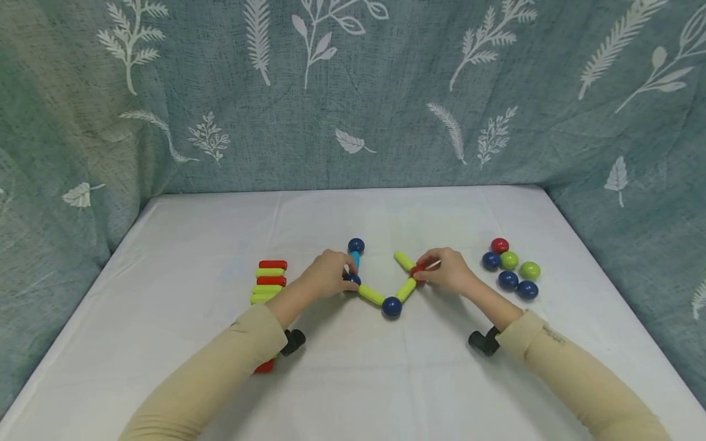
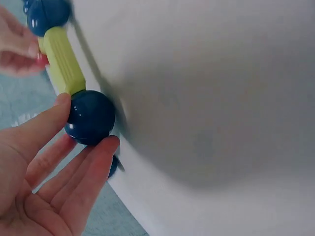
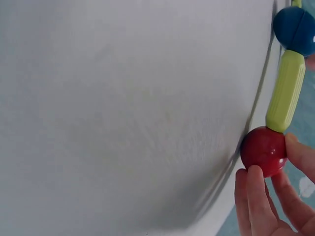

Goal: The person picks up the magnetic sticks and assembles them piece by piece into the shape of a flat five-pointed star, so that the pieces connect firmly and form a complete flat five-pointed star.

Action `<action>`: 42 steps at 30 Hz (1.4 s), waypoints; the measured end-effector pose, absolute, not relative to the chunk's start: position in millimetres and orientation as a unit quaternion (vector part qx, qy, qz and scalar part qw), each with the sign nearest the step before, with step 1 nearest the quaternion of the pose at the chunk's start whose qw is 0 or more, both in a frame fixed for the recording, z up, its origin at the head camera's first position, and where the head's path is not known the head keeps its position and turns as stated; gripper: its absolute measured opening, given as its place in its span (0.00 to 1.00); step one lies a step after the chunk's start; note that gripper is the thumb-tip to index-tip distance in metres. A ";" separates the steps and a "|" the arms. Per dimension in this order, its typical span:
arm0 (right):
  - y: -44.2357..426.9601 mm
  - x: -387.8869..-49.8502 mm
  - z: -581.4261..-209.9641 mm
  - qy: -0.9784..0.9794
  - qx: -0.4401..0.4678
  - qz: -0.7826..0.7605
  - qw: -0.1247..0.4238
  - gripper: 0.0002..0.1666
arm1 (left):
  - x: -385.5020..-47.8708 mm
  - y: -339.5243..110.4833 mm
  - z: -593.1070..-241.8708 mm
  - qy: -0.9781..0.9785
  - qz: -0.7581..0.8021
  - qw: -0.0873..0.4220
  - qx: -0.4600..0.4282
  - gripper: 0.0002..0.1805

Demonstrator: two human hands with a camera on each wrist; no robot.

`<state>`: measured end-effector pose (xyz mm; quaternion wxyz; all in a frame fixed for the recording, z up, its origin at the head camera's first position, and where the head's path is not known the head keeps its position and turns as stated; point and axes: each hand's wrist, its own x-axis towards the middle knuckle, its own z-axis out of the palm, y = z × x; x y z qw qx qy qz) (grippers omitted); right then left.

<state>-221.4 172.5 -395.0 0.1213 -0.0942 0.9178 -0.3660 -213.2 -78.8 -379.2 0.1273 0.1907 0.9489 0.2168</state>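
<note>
A chain of balls and rods lies between the two hands on the white table. The left hand [image 1: 329, 274] pinches a blue ball [image 2: 91, 118] at the chain's left corner. From that ball a light blue rod [image 1: 355, 260] runs back to another blue ball [image 1: 356, 245], and a yellow-green rod [image 1: 371, 295] runs to the front blue ball [image 1: 391, 307]. A second yellow-green rod [image 3: 286, 91] links the front ball to a red ball [image 3: 264, 151], which the right hand [image 1: 448, 269] grips between thumb and fingers. Another yellow-green rod [image 1: 404, 261] points back from the red ball.
Left of the chain, red and yellow-green rods [image 1: 271, 280] lie in a column, partly hidden by the left sleeve [image 1: 237, 361]. Several loose red, blue and green balls [image 1: 508, 260] sit at the right. A patterned curtain [image 1: 353, 98] hangs behind the table [image 1: 342, 392].
</note>
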 end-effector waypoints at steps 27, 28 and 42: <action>165.9 -256.2 -401.2 0.909 -0.068 -0.401 0.094 0.15 | -189.2 -57.0 -381.0 0.953 0.191 0.107 0.208 0.13; 166.2 -256.2 -401.1 0.909 -0.067 -0.400 0.093 0.15 | -189.6 -57.3 -380.8 0.953 0.188 0.111 0.208 0.14; 165.0 -257.5 -396.1 0.915 -0.047 -0.388 0.105 0.12 | -225.4 -157.0 -351.6 0.971 0.157 0.149 0.105 0.19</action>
